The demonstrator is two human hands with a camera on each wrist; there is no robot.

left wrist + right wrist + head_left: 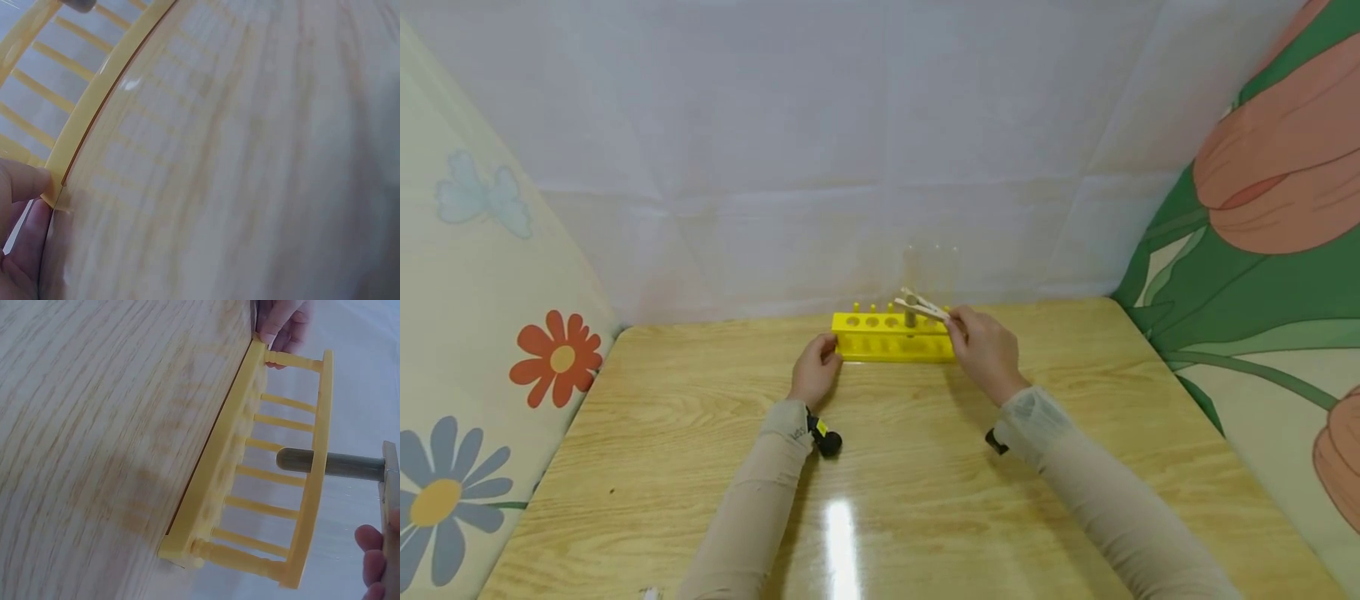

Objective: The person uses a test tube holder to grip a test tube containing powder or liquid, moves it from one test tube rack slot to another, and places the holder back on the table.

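Right hand (988, 350) has fingers clamped on the clip (931, 310), which holds the tube (355, 467) partway through the rack (887, 356). Left hand (812, 368) pinches the rack's left end on the counter (700, 417).

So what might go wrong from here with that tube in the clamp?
The wooden clamp may slip: the lower end of the olive-brown test tube hangs above the base of the yellow test-tube rack, so the tube could drop and crack. The right hand is near the clear tubes and might knock them.
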